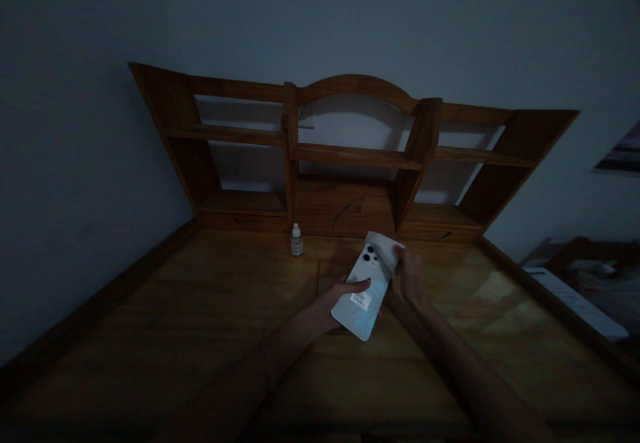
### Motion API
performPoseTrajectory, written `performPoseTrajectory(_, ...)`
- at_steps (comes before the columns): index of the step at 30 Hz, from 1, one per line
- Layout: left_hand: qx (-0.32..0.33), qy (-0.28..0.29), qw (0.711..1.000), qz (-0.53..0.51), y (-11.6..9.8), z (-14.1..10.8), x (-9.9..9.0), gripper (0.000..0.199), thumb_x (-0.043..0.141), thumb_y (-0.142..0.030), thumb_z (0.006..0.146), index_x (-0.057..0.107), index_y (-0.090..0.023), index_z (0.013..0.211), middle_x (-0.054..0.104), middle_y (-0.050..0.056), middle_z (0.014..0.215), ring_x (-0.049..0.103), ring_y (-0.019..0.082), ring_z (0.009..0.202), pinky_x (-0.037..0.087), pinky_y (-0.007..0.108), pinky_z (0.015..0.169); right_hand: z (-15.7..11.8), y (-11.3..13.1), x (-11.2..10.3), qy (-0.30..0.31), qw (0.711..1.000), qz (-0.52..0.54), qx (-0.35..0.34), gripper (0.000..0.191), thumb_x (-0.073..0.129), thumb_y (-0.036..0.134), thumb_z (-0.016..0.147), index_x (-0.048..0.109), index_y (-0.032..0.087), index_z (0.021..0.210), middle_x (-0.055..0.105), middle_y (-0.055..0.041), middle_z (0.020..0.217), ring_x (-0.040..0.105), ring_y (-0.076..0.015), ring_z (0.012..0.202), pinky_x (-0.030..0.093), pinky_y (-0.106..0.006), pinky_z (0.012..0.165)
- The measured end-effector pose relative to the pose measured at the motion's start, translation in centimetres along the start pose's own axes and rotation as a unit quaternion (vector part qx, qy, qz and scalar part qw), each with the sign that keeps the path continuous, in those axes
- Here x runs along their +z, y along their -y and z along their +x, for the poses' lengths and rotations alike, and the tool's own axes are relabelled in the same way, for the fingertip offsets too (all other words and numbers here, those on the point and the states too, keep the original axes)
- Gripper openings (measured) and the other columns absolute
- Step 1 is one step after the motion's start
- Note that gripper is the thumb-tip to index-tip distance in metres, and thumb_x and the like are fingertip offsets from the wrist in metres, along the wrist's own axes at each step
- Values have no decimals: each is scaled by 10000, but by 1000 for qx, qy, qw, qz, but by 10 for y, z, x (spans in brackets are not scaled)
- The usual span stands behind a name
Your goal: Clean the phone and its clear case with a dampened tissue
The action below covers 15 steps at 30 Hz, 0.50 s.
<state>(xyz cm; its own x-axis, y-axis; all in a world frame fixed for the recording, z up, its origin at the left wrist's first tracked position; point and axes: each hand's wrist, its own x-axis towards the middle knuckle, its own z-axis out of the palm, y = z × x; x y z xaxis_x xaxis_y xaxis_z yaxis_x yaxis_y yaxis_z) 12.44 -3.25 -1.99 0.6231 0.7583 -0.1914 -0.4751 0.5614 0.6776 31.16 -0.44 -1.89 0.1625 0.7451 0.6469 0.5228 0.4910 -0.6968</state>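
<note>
A white smartphone (356, 313) is held tilted above the desk, its back with the camera lenses facing up and a small printed label on it. My left hand (333, 303) is closed around the phone's left edge, with the thumb lying across the back. A thin white cloth or tissue (385, 248) covers the phone's upper right corner, beside the lenses. My right hand (410, 273) pinches that white piece at its right side. Whether it is cloth or paper I cannot tell in the dim light.
A small dropper bottle (297, 243) with a white cap stands left of the phone, near the back. Behind it rises a wooden shelf unit (345, 206) along the wooden desk (240, 309). Beyond the desk's right edge lies a white flat object (575, 303).
</note>
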Motion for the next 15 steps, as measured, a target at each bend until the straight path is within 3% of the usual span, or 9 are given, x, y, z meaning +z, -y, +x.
performPoseTrajectory(2,1,10,1000,-3,-2,-1,2,368,690,-234,763,626,-85,1093,705,137,937,669,219,771,529,344,722,5,0,4,-57,994,55,69,351,454,523,845,567,205,747,531,-31,627,507,-209,606,399,-313,505)
performPoseTrajectory(8,7,56,998,-37,-5,0,1,426,580,-253,858,550,-54,1235,693,189,1041,666,277,968,518,399,847,13,1,11,-95,980,109,134,323,432,486,837,513,222,669,513,-8,587,482,-176,540,387,-284,450)
performPoseTrajectory(15,28,72,992,-102,-3,3,-3,443,529,-261,893,510,-52,1283,683,183,1075,651,270,1029,490,400,928,8,3,16,-97,974,144,144,345,444,491,833,548,202,675,552,-7,587,525,-166,535,405,-271,463)
